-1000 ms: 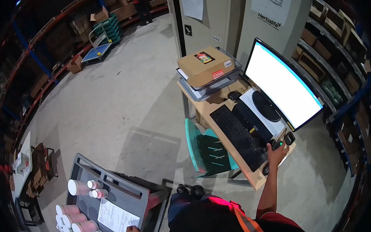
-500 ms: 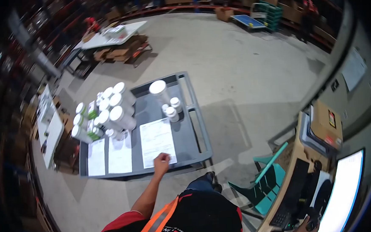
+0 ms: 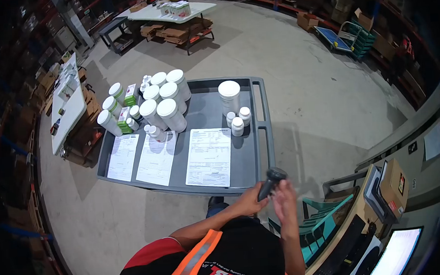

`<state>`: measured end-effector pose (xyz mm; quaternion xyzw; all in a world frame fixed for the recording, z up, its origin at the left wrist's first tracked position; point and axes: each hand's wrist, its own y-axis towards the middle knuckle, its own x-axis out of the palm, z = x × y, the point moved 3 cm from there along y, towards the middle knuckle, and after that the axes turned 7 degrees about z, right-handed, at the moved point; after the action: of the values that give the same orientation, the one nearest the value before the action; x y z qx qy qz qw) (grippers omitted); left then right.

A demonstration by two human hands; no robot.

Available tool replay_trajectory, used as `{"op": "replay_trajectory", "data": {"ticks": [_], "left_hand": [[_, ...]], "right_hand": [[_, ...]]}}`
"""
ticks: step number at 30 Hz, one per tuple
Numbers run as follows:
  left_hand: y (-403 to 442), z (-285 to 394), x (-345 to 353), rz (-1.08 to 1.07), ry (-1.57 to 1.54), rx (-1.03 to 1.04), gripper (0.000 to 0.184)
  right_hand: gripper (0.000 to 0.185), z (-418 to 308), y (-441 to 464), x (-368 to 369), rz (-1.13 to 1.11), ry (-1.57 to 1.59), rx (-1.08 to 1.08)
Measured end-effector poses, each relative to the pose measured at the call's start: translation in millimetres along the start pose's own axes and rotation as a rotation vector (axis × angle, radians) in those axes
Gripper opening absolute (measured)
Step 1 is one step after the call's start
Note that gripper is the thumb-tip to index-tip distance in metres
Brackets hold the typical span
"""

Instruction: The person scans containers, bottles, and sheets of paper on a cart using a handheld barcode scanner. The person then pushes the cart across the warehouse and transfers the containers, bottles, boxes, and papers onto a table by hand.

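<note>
My left hand (image 3: 251, 201) is wrapped round the lower end of a dark handheld barcode scanner (image 3: 271, 181), in front of the cart's near right corner. My right hand (image 3: 284, 200), slightly blurred, is close beside the scanner's wide head, fingers stretched and palm showing; whether it touches the scanner is unclear. Beyond them stands a grey cart (image 3: 249, 158). On it, several large white tubs (image 3: 170, 113) and small green-and-white boxes (image 3: 123, 118) are grouped at the left. A single large tub (image 3: 230, 99) and three small white bottles (image 3: 237, 127) stand at the right. Printed sheets (image 3: 208, 158) lie along the near side.
To my right are a green chair (image 3: 323, 224) and a desk with a keyboard (image 3: 338, 251), a lit monitor (image 3: 400, 250) and a cardboard box (image 3: 392, 187). White tables (image 3: 172, 12) stand further back. A blue platform trolley (image 3: 332, 39) is near the far shelves.
My right hand has come from the desk to in front of me, and the scanner is now in my left hand. My left hand has left the sheet. The view has shifted.
</note>
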<state>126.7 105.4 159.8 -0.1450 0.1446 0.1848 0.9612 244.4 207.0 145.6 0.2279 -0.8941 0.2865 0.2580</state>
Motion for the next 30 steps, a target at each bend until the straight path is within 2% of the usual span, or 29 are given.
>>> {"op": "replay_trajectory", "data": {"ticks": [2,3,4,7,8,9,11,13,17,19,20,21,23,25,26,27,28,30], "left_hand": [[1,-26,-17,0.227,0.113,0.094,0.066],[0,-36,-26,0.333,0.171,0.140,0.067],[0,-44,-41,0.237,0.221,0.016,0.075],[-8,-39,-106,0.231,0.469,0.268,0.079],[-12,-23,-137,0.073,0.452,0.097,0.076],[-15,-26,-159,0.175,0.554,0.201,0.062],[0,-54,-198,0.376,0.322,0.183,0.044],[18,-65,-237,0.473,0.279,0.212,0.030],[76,-85,-276,0.486,0.101,0.297,0.022],[115,-78,-280,0.554,0.171,0.363,0.022],[138,-76,-277,0.547,0.090,0.396,0.022],[160,-72,-271,0.517,0.063,0.462,0.028],[201,-74,-249,0.416,0.115,0.437,0.033],[234,-93,-216,0.373,0.358,0.587,0.047],[244,-99,-200,0.193,0.384,0.461,0.058],[241,-94,-188,0.175,0.563,0.443,0.061],[240,-95,-182,0.199,0.602,0.477,0.061],[232,-103,-176,0.263,0.607,0.497,0.060]], "right_hand": [[0.028,32,13,35,0.040,-0.301,0.111],[0.027,55,27,46,0.015,-0.331,0.120],[0.026,83,47,55,-0.007,-0.358,0.125],[0.022,103,82,89,-0.034,-0.390,0.245],[0.021,102,95,104,-0.037,-0.391,0.299],[0.021,92,99,126,-0.012,-0.494,0.278],[0.019,80,117,154,-0.004,-0.586,0.239],[0.019,85,139,166,-0.059,-0.714,0.172],[0.026,100,153,179,-0.010,-0.792,0.099],[0.027,101,139,183,0.060,-0.876,0.041],[0.025,105,131,183,0.111,-0.875,0.011],[0.024,110,122,177,0.159,-0.875,-0.020],[0.025,121,103,157,0.157,-0.935,-0.102],[0.026,121,80,145,0.140,-0.973,-0.066],[0.026,123,70,135,0.143,-1.007,-0.163],[0.027,129,60,121,0.147,-1.038,-0.257],[0.028,128,50,112,0.151,-1.069,-0.345],[0.032,129,28,91,0.233,-1.011,-0.128]]}}
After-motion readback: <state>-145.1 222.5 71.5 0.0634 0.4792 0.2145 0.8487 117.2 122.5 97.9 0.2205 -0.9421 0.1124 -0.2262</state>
